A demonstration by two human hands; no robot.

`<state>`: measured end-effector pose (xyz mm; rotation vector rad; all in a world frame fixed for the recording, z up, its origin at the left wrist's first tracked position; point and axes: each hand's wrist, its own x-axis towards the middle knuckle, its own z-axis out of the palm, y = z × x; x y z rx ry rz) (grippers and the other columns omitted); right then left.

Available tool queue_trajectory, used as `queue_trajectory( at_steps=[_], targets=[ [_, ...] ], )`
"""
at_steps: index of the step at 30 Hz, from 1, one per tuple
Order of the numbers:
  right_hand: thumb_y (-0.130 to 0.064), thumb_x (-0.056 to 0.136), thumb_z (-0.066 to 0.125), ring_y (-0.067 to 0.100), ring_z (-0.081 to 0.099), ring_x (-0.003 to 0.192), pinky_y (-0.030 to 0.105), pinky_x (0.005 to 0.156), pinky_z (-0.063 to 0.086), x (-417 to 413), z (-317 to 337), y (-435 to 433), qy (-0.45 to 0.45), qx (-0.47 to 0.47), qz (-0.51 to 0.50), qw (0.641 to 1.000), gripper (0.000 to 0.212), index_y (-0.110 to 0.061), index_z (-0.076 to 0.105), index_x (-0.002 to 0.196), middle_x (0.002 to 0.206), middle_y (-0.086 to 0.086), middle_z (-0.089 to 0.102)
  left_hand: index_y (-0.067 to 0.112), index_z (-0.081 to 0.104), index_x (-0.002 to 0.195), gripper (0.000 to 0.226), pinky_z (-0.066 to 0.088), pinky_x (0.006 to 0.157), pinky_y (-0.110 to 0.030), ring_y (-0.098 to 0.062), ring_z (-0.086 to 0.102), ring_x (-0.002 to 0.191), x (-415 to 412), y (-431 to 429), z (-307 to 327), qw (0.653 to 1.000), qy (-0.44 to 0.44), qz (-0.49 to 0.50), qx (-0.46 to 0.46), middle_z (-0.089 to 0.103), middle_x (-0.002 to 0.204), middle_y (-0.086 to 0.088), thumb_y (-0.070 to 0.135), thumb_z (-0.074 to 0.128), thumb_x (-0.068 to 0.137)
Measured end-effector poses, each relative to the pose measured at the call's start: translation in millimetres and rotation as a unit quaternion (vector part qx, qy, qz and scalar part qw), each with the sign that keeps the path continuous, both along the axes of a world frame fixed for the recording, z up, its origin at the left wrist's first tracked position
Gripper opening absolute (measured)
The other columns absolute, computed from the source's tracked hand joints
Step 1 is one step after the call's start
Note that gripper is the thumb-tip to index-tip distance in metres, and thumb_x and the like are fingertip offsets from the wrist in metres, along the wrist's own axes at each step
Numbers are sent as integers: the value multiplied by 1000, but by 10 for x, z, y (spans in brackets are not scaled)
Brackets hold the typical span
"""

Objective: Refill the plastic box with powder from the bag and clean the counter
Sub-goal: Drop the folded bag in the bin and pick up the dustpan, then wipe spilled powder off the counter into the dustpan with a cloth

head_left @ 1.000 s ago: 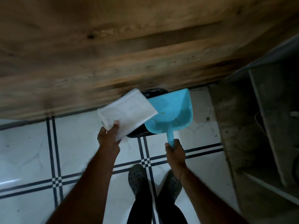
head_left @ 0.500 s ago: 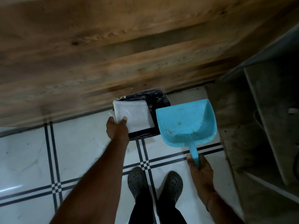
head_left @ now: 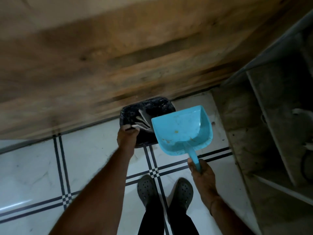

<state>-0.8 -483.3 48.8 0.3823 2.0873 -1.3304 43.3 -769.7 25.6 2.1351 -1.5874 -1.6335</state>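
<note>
Head view: the person stands on a white tiled floor (head_left: 33,167) in front of a wooden cabinet front (head_left: 101,65), looking down at a black-lined bin (head_left: 159,106). The left hand (head_left: 127,136) reaches over the bin's near rim, its fingers (head_left: 135,127) pinched together on a crumpled whitish bag (head_left: 143,122), which hangs just beyond the fingertips, inside the bin's mouth. The right hand (head_left: 201,173) has its fingers wrapped tight around the handle of a blue dustpan (head_left: 183,131), whose scoop lies ahead of that hand, tilted, overlapping the bin's right edge.

Judging by this, the task is near its end: the bag looks flattened and folded, so probably emptied and being discarded. The dustpan carries only a few small specks, suggesting the sweepings are already tipped out. Neither the plastic box nor the worktop is in view, so the refill and the wiping cannot be confirmed. What seems left is releasing the bag and putting the dustpan away.
</note>
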Motion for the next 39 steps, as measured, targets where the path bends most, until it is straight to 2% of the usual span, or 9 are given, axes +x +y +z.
queue_trajectory(
  at_steps=[5, 7, 10, 14, 17, 21, 27, 35, 39],
  targets=[
    [-82, 60, 74, 18, 71, 89, 34, 81, 57, 71, 1067, 140, -17, -19, -24, 999, 71, -22, 73, 98, 91, 1, 75, 21, 59, 132, 46, 44, 86, -26, -24, 67, 110, 74, 328, 1432, 979, -19, -178, -101, 70, 122, -3, 36, 74, 91],
    [-70, 68, 77, 19, 67, 83, 29, 73, 55, 98, 1735, 254, -40, -30, -24, 998, 62, -16, 71, 98, 88, 2, 73, 21, 57, 134, 48, 48, 89, -32, -29, 65, 115, 73, 496, 2088, 958, -19, -254, -133, 68, 128, -5, 39, 71, 92],
    [-42, 92, 70, 18, 56, 78, 27, 66, 49, 183, 2480, 449, -49, -32, 18, 998, 26, -16, 67, 99, 84, 5, 62, 22, 57, 134, 48, 48, 92, -36, -28, 63, 116, 15, 718, 2824, 938, -2, -306, -165, 66, 129, -5, 39, 71, 92],
    [-38, 92, 71, 14, 52, 72, 18, 57, 49, 358, 3426, 815, -23, -44, -12, 999, 41, -1, 63, 107, 83, 8, 58, 22, 60, 131, 47, 51, 96, -43, -27, 63, 116, -11, 1104, 3709, 905, 78, -370, -194, 66, 126, -5, 39, 72, 90],
    [-34, 97, 66, 12, 49, 69, 24, 59, 46, 590, 3937, 1003, -2, -65, -58, 996, 33, -5, 62, 112, 81, 5, 53, 17, 62, 131, 47, 47, 99, -41, -28, 61, 119, -12, 1369, 4092, 868, 128, -433, -207, 67, 127, -8, 35, 74, 89],
    [-31, 100, 61, 8, 47, 64, 22, 55, 44, 969, 4240, 1230, 42, -65, -136, 988, 23, -14, 62, 115, 79, 2, 49, 22, 59, 134, 49, 48, 101, -43, -25, 61, 122, -39, 1657, 4441, 814, 186, -506, -215, 65, 131, -4, 41, 72, 90],
    [-20, 104, 56, 10, 48, 64, 25, 58, 45, 1393, 4434, 1591, 58, -44, -235, 969, 25, 3, 60, 112, 79, 6, 51, 23, 58, 133, 53, 49, 100, -47, -27, 59, 122, -253, 2153, 4772, 738, 240, -592, -217, 63, 132, -7, 48, 68, 87],
    [-25, 103, 57, 13, 52, 72, 21, 60, 49, 1533, 4378, 2115, 32, -71, -341, 937, 20, -7, 61, 111, 86, 7, 57, 22, 55, 139, 54, 48, 93, -38, -27, 57, 123, -611, 3059, 4961, 628, 229, -703, -242, 61, 135, -8, 44, 70, 92],
    [-23, 103, 57, 15, 54, 73, 23, 62, 49, 1406, 4239, 2343, 24, -77, -373, 924, 19, -6, 63, 110, 85, 8, 58, 22, 55, 139, 55, 48, 93, -38, -28, 56, 124, -865, 3366, 4918, 599, 219, -729, -248, 61, 133, -8, 45, 70, 91]
  ],
)
